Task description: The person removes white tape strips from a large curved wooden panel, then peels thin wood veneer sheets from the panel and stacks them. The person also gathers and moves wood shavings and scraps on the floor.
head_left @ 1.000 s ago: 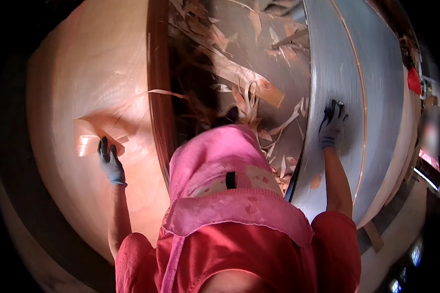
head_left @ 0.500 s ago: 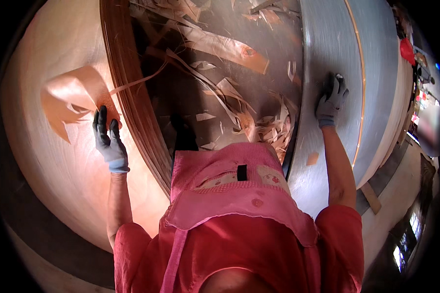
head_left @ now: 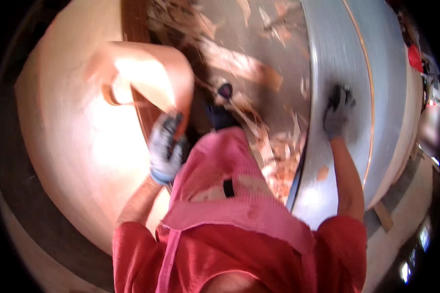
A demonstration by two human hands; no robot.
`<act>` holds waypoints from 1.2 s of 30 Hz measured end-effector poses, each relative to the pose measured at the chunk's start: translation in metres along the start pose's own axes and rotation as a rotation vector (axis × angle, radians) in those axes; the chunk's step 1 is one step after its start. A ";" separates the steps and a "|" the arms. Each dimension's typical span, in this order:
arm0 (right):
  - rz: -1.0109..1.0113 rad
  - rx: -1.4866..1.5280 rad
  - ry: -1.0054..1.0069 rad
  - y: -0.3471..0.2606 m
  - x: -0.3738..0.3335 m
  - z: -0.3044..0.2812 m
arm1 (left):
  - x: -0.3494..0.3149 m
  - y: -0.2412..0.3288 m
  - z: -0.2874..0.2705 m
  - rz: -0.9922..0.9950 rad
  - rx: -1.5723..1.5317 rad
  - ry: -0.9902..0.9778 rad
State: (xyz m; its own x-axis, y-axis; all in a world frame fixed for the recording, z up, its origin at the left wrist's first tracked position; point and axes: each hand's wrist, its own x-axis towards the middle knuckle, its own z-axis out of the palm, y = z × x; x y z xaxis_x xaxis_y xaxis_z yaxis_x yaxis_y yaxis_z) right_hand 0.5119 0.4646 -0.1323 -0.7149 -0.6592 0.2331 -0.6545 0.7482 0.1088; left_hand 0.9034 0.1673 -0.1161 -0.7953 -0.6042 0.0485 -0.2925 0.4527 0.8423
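My left hand (head_left: 166,146), in a grey and dark work glove with a blue cuff, is closed on the lower end of a thin curled wood veneer piece (head_left: 154,66). The veneer arches up over the edge of a pale veneer stack (head_left: 78,161) on the left, and a narrow strip loops from it. Motion blurs this hand and the piece. My right hand (head_left: 340,112), gloved too, rests on a grey metal surface (head_left: 337,49) at the right. Its fingers look extended and slightly bent; a small pale spot shows at the tips.
Torn veneer scraps (head_left: 283,171) litter the floor between stack and metal surface. A longer scrap (head_left: 234,61) lies farther off. My shoe (head_left: 225,91) stands among them. A thin orange-brown strip (head_left: 369,88) runs along the metal surface; a small veneer chip (head_left: 322,173) lies near my right forearm.
My left hand has closed on the veneer piece and moved right with it, off the stack towards the gap. A foot has come forward. My right hand stays on the metal surface.
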 end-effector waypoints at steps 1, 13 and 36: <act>0.032 -0.033 0.027 0.004 -0.008 0.005 | -0.010 0.001 0.010 0.029 0.031 -0.015; -0.030 0.113 -0.020 0.001 0.000 -0.001 | -0.023 -0.021 0.075 -0.128 -0.152 -0.335; -0.039 0.063 0.027 0.003 0.001 -0.002 | 0.047 -0.060 0.118 -0.358 -0.412 0.048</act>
State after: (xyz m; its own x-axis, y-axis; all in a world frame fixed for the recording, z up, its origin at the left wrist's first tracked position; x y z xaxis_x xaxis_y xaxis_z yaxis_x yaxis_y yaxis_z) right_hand 0.5098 0.4661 -0.1301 -0.6824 -0.6847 0.2559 -0.6963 0.7154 0.0576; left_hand 0.8212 0.1892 -0.2281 -0.6564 -0.7069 -0.2636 -0.3005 -0.0755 0.9508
